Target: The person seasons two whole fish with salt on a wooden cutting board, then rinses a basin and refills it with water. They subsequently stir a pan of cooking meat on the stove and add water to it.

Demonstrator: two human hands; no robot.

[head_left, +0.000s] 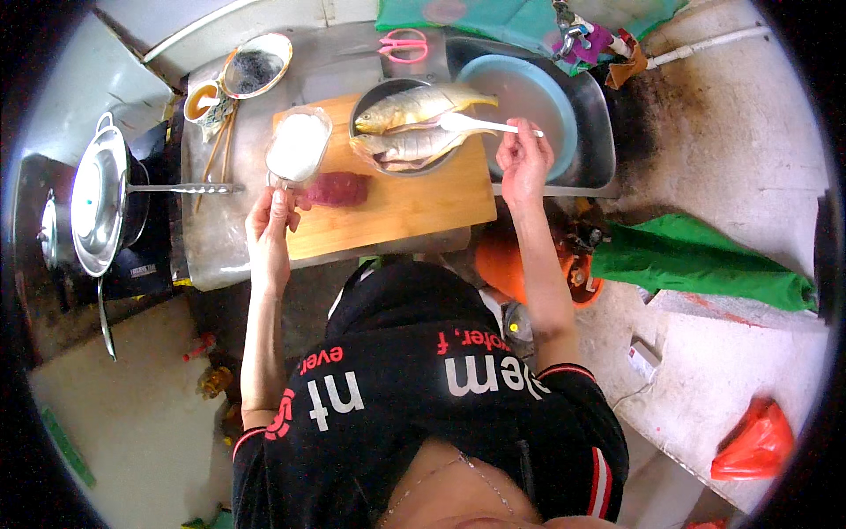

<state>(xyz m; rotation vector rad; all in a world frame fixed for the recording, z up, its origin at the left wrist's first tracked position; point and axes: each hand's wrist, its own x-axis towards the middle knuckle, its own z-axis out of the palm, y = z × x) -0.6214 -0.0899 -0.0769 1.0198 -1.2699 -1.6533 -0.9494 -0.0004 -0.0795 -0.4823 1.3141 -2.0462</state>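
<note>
My left hand (271, 225) grips the handle of a clear container (300, 148) filled with white granules, held over the left part of a wooden cutting board (405, 216). My right hand (526, 163) pinches the handle of a white spoon (455, 122), whose bowl is over two fish. A yellow-bellied fish (414, 107) lies behind a second fish (407, 146), both in a round metal bowl (377, 90) on the board. Whether the spoon touches them or carries anything, I cannot tell. Near my left fingers, a dark red piece of meat (339, 189) rests on the board.
A blue basin (567, 123) sits in the sink (599, 150) at right. Pink scissors (404, 46) lie behind the bowl. A patterned bowl (257, 63), an orange-filled cup (203, 101) and chopsticks (211, 159) are at left, beside a metal pan (97, 198) on the stove.
</note>
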